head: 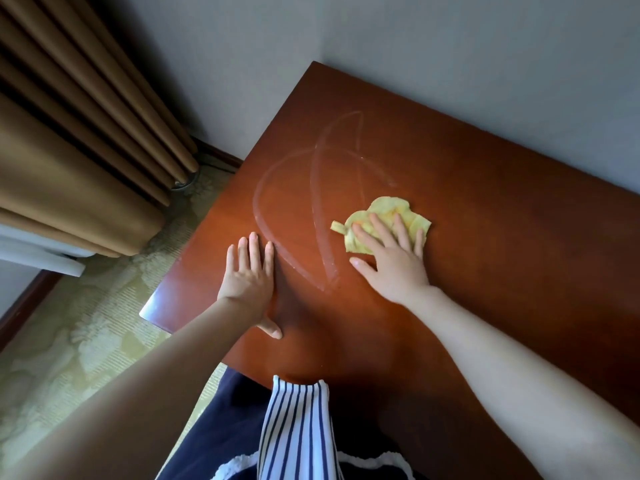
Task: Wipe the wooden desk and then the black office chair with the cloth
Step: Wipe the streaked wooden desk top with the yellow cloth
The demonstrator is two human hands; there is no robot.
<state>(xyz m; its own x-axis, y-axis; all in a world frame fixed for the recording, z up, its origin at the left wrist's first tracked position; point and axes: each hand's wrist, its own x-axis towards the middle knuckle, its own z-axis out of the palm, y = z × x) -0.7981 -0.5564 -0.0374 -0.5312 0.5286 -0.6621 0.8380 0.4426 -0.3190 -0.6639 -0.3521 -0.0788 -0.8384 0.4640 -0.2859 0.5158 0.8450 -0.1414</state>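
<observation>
Pressing the crumpled yellow cloth (384,211) onto the wooden surface (502,209) with the right hand (391,261), palm down, fingers straight and spread over the fabric, likely spreading pressure across a wider patch for a broad sweep. Bracing with the left hand (247,275), open and lying flat on bare wood near the front left corner, well apart from the cloth, probably steadying a forward lean. Keeping the cloth near the middle of the surface, just right of pale curved streaks (317,188) crossing one another, seemingly wipe trails showing up on a glossy, reddish-brown lacquered top with crisp straight edges. Handling a thin, soft, wrinkled rag with a ragged outline, bunching easily under the fingers. Seeing nothing of the black office chair; judging the desk stage as under way, with the right-hand stretch looking unstreaked
</observation>
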